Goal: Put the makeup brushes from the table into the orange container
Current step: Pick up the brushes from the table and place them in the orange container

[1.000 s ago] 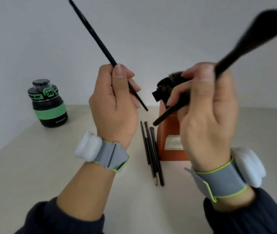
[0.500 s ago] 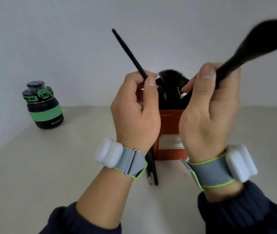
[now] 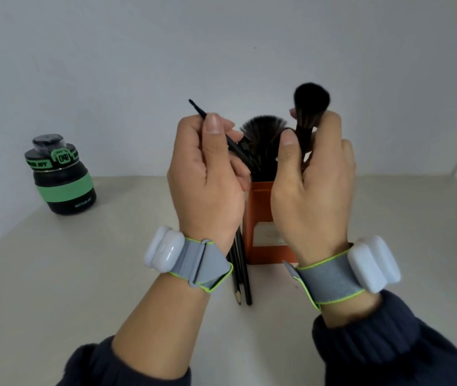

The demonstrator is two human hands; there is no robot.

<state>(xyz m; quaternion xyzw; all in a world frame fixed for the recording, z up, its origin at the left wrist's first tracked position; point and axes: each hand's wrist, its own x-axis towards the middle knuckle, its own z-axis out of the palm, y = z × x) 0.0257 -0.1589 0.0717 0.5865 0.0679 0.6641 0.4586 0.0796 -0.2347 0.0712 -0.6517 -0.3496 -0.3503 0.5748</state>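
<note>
Task partway: fan brush (image 3: 262,129) already in orange container (image 3: 260,218). Left hand (image 3: 208,179) fingers pinching thin brush (image 3: 198,108), right hand (image 3: 313,185) gripping powder brush (image 3: 311,103), both over container. Several brushes (image 3: 242,274) left on worktop (image 3: 82,274).

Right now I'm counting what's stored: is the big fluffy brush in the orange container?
Partly: the right hand holds the fluffy brush upright, handle lowered into the orange container.

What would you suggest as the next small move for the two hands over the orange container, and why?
Probably let both brushes go into the orange container. The left hand pinches a thin brush angled down toward its mouth, and the right hand holds a fluffy brush upright above it, handle down. Thin items on the table come after.
</note>
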